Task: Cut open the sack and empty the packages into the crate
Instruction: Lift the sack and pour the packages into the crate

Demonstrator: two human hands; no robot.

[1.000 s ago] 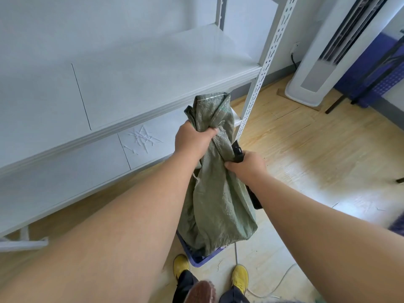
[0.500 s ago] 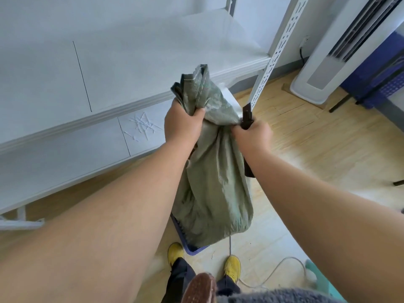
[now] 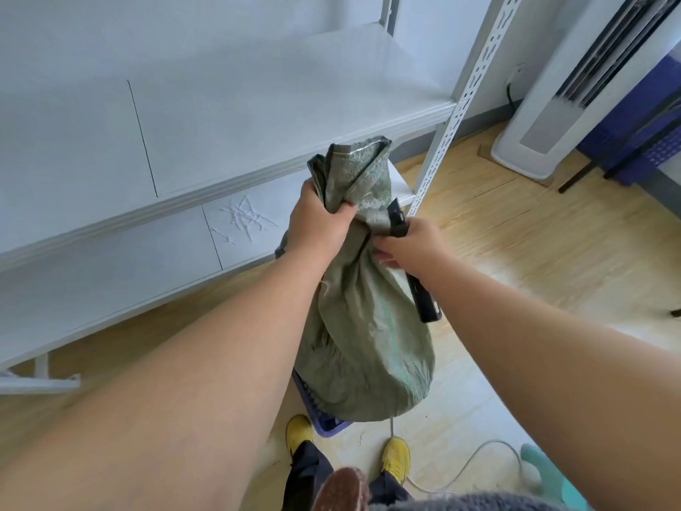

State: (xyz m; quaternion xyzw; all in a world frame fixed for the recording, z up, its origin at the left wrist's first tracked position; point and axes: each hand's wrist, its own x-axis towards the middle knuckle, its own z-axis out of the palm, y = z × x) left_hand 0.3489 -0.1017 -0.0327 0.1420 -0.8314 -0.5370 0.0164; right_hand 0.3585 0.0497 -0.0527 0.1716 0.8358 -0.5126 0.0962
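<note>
Sack of woven green plastic hangs over a blue crate, most of which it hides. It looks soft and crinkly, sagging round at the bottom as if moderately loaded (packages unseen inside). Best hold is the bunched neck, where the left hand is fisted tight. The right hand pinches the cloth just below while also gripping a black knife. Count: one sack, one crate, one knife, two hands.
</note>
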